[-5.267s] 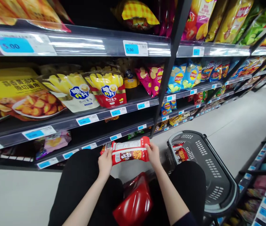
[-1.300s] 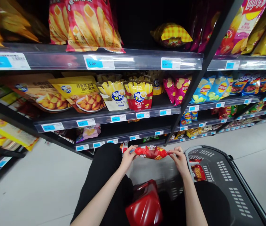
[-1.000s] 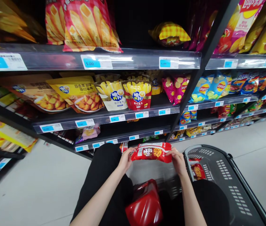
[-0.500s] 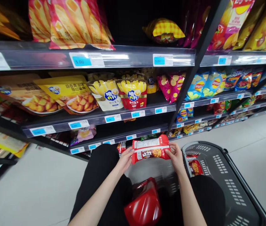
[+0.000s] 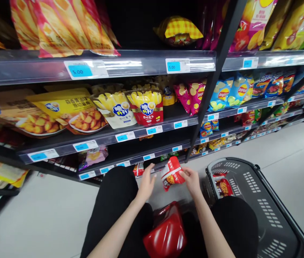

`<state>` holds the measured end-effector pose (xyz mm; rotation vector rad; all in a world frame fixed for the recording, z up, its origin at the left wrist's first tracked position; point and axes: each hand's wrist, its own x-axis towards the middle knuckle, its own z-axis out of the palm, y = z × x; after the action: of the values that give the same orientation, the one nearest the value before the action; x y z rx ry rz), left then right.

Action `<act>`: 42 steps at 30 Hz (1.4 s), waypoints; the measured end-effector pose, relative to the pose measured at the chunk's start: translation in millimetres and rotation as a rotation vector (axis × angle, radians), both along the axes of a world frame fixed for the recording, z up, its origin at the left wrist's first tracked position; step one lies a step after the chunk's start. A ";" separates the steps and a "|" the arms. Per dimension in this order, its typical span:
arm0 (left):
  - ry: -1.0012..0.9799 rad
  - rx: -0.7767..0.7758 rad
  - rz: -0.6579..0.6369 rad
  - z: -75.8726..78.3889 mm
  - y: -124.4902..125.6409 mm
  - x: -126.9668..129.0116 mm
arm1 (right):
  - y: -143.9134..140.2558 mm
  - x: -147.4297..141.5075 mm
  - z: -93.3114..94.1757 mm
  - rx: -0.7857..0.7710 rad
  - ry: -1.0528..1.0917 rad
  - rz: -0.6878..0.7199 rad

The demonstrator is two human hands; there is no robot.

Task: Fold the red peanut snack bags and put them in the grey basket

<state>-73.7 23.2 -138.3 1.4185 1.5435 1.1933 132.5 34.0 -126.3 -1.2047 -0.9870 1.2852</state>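
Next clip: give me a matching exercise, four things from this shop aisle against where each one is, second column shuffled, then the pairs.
Things
1. red snack packet
2. grey basket
3. pink crisp bags
4. red stool

Places
A. on the middle shelf, just left of the black post
B. between the person's legs
C. held in the right hand, with the left hand open beside it
D. on the floor to the person's right

Pairs: 1-C, 2-D, 3-A, 4-B

Bright, even overhead store light. Glare streaks the clear shelf rail (image 5: 130,66) at 12 o'clock; shelf recesses stay dark. Edges bow with wide-angle distortion, and the bags (image 5: 60,25) at 11 o'clock are motion-blurred.
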 end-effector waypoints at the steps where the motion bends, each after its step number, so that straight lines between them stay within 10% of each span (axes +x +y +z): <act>1: 0.128 0.096 -0.111 1.0 -4.7 4.4 | -2.9 -5.8 -1.1 -0.005 -0.020 0.035; 5: 0.396 0.228 -0.384 6.6 -21.6 18.1 | -13.1 -24.8 -3.2 -0.001 -0.082 0.162; 26: 1.075 0.493 -0.374 21.8 -22.3 18.3 | -23.1 -24.6 13.5 0.076 -0.274 0.333; 31: 1.036 0.418 -0.414 20.8 -23.8 21.8 | -24.2 -28.3 9.8 0.097 -0.537 0.244; 42: 1.168 0.414 -0.533 13.0 -28.8 23.5 | -19.9 -25.1 -8.2 0.029 -0.426 0.383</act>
<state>-50.2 -5.6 -125.3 2.8774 1.4002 0.2912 107.4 14.1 -134.5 -1.3398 -1.6011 1.3225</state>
